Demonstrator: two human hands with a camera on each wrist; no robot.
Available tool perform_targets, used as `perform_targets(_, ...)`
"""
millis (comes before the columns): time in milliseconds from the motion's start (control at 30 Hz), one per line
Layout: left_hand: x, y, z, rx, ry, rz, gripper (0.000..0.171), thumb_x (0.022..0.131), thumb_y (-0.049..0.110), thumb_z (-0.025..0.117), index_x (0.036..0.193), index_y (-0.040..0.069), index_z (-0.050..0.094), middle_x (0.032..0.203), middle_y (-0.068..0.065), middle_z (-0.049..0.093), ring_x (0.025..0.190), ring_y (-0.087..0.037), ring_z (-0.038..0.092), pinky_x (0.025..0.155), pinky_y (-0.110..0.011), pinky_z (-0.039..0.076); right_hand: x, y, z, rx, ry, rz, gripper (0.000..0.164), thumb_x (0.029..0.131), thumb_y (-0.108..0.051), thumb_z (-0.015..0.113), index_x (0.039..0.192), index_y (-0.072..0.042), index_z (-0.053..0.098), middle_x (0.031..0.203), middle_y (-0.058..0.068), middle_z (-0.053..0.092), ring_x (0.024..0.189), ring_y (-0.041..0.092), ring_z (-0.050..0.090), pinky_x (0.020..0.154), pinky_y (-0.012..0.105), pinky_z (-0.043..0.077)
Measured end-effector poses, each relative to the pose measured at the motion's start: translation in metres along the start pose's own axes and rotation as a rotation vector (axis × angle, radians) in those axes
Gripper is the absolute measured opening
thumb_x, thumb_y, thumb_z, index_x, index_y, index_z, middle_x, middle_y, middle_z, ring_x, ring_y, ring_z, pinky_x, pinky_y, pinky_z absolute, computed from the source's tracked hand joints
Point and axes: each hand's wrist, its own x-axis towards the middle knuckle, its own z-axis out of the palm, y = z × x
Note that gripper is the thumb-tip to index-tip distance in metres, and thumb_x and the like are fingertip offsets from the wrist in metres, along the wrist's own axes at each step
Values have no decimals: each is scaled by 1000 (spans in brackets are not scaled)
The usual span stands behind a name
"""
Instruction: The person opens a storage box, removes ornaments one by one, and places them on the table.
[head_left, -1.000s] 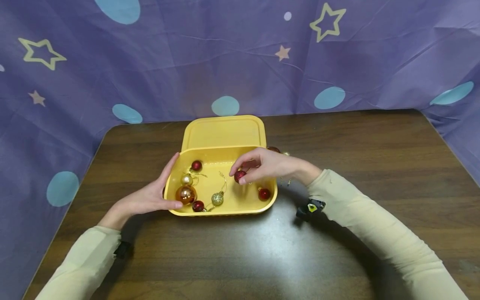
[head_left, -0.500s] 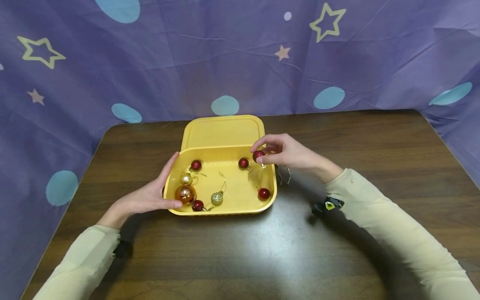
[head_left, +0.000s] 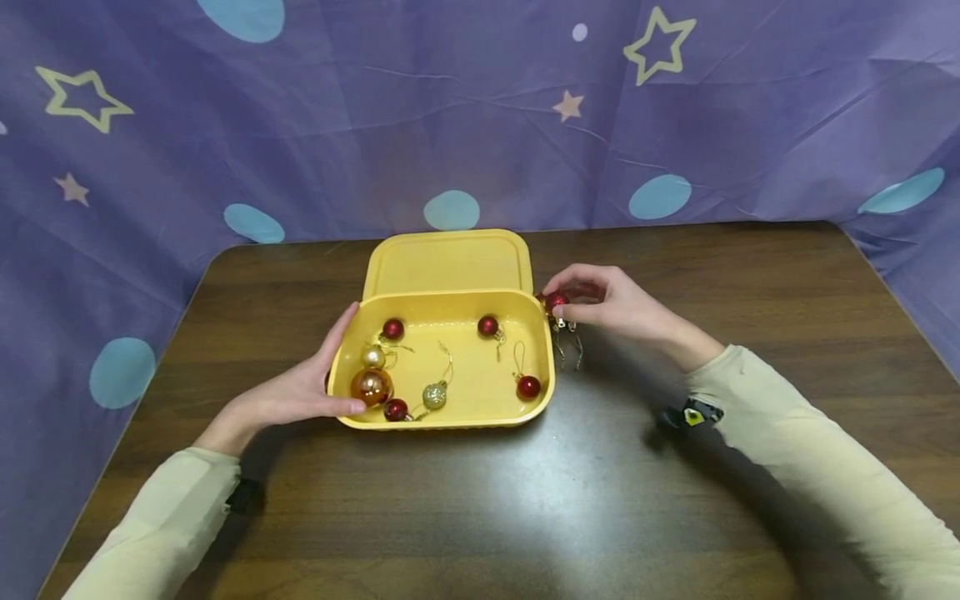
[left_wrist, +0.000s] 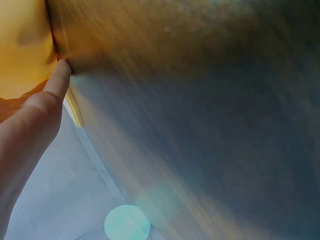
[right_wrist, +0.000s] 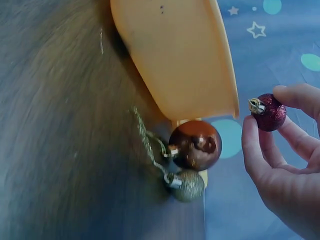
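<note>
My left hand (head_left: 296,393) grips the left end of a yellow plastic box (head_left: 480,421), its thumb at the front rim and index finger at the back corner. Beyond the box's right end, my right hand (head_left: 622,308) pinches a small glittery dark red Christmas bauble (right_wrist: 271,113) by thumb and fingertips, gold cap showing. In the right wrist view, a larger shiny bronze bauble (right_wrist: 196,145) and a gold glitter bauble (right_wrist: 187,186) with string loops lie on the table just outside the box. The held bauble mostly covers these two in the head view.
Inside the box lie a large amber bauble (head_left: 372,387), a pearly gold bauble (head_left: 373,357), a gold glitter bauble (head_left: 434,395) and several small red baubles, one a shiny red bauble (head_left: 528,387). A yellow lid (head_left: 450,262) lies behind. A purple curtain (head_left: 480,108) backs the wooden table (head_left: 480,517).
My right hand has carried the glittery red bauble from inside the box, up and right over the rim, to beyond the right end. The left hand stays put.
</note>
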Motion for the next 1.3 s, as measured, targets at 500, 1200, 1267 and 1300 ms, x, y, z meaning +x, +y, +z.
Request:
perform_targets(500,1,0,-1,-8,-9,-3,120,82,12,78,152,32,-17,159,-15,-11,136,-41,20,99,-11,25,-14,22,-16,-50,129,61,27,88,1,66,113,10,60,104,18,64,95,18,61,82,23,48)
perform_targets(1200,1,-2,-1,-16,-10,0,120,81,12,78,153,27,-17,159,-13,-11,137,-40,19,99,-10,24,-19,43,-18,-181,226,203,29,88,-6,69,115,3,63,108,18,64,96,22,57,76,21,43)
perform_targets(1267,1,-2,-1,-16,-9,-3,120,81,13,78,153,28,-17,159,-13,-11,137,-40,19,99,-10,24,-19,44,-18,-186,232,209,29,88,-6,69,116,3,64,108,17,64,96,22,57,77,21,43)
perform_targets(1300,1,-2,-1,-17,-8,-5,120,81,13,78,153,28,-17,159,-12,-11,137,-40,19,99,-10,24,-19,44,-18,-187,233,209,30,88,-6,69,116,3,64,108,18,64,96,21,56,77,21,43)
